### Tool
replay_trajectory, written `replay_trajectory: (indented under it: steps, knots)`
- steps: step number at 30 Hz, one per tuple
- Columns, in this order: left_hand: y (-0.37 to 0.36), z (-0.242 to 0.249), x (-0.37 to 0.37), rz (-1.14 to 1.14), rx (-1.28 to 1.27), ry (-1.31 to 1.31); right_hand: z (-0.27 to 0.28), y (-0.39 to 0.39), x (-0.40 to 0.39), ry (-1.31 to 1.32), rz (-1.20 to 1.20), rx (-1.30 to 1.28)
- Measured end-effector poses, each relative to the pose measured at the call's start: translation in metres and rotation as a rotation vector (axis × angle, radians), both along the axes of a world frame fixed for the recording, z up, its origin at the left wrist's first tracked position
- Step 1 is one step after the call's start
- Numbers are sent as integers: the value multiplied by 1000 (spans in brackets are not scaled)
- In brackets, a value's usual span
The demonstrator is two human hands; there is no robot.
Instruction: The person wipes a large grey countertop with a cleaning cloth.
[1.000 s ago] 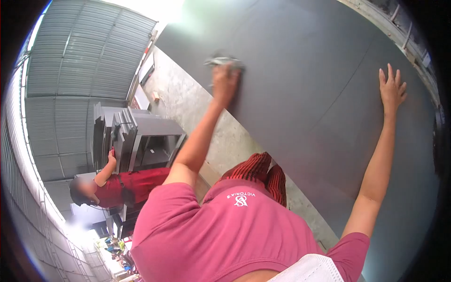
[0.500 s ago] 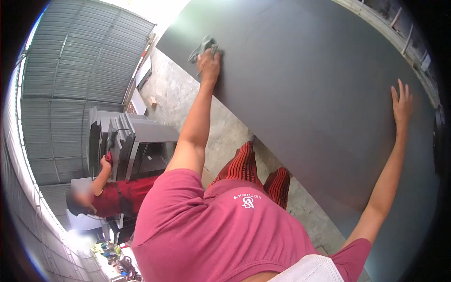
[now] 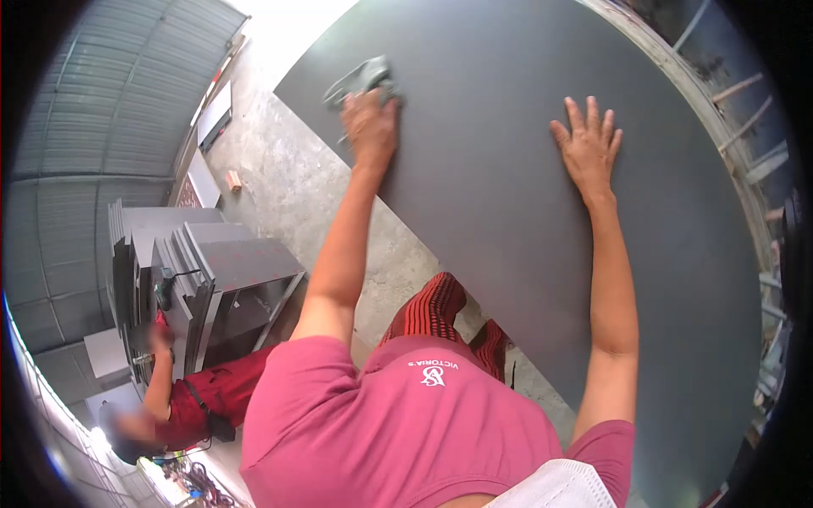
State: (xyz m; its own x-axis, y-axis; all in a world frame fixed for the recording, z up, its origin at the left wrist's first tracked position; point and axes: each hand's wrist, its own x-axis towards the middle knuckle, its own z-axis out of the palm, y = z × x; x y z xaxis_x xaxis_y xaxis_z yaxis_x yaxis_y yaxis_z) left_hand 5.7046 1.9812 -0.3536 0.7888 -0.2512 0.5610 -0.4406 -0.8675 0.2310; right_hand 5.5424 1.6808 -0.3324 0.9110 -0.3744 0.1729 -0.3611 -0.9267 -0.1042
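Observation:
A large dark grey board [image 3: 491, 169] lies flat in front of me. Near its far left edge, my left hand [image 3: 370, 127] presses a crumpled grey-green cloth [image 3: 364, 78] onto the surface; the fingers are closed over the cloth and partly hidden by blur. My right hand [image 3: 588, 151] rests palm down on the middle of the board, with its fingers spread and nothing in them.
To the left, a person in red [image 3: 216, 398] reaches toward stacked grey panels [image 3: 182, 279], where a power drill [image 3: 166, 288] sits. Concrete floor [image 3: 271, 178] runs along the board's near edge. A small wooden block [image 3: 234, 180] lies on it. Wooden framing [image 3: 711, 110] borders the far right.
My right hand has slid left across the board, from near its right side to the middle. My left hand stays near the left edge with the cloth, which has shifted slightly.

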Motion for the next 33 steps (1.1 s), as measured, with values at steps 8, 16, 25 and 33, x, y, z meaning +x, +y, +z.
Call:
replay_trajectory:
  steps: [8,16,25,33]
  knots:
    - [88,23,101,161,53,170,2,-1,64,-115,-166,65]
    - [43,-11,234,-126,215,-64,33,-42,51,-784,-352,588]
    - [-82,28,42,-555,211,44,29,-87,37,-1093,-598,695]
    - [-320,28,-9,-912,-63,97,33,-81,36,-1118,-560,731]
